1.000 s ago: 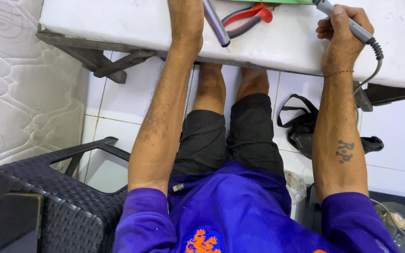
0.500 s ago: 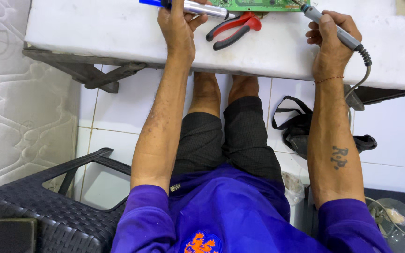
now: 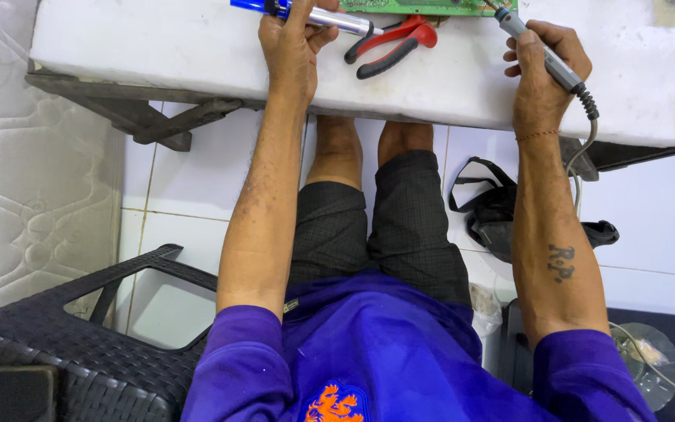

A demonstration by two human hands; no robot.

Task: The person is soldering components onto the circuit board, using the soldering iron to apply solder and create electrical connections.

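Seated at a low white worktop point(image 3: 158, 55), both forearms stretched forward so the work sits at the far edge, near the top of the view. Left hand point(image 3: 291, 47) wrapped around a blue-and-silver desoldering pump point(image 3: 306, 13), fingers curled over the barrel, nozzle aimed rightward toward the green circuit board point(image 3: 423, 6); held level and close, apparently to keep the nozzle within quick reach of a joint. Right hand point(image 3: 541, 74) closed in a pen-like grip on a grey soldering iron point(image 3: 544, 59), tip slanted up and left onto or just above the board's right end; contact too small to confirm. Cord point(image 3: 583, 148) trailing off the near edge past the wrist, out of the way of the work. Red-handled pliers point(image 3: 392, 43) lying loose between the two hands, just below the board, touched by neither. Board partly cut off by the top of the frame, lying between the pump's nozzle and the iron's tip. Black bag point(image 3: 501, 211) on the tiled floor under the bench; dark woven stool point(image 3: 56, 352) at lower left.
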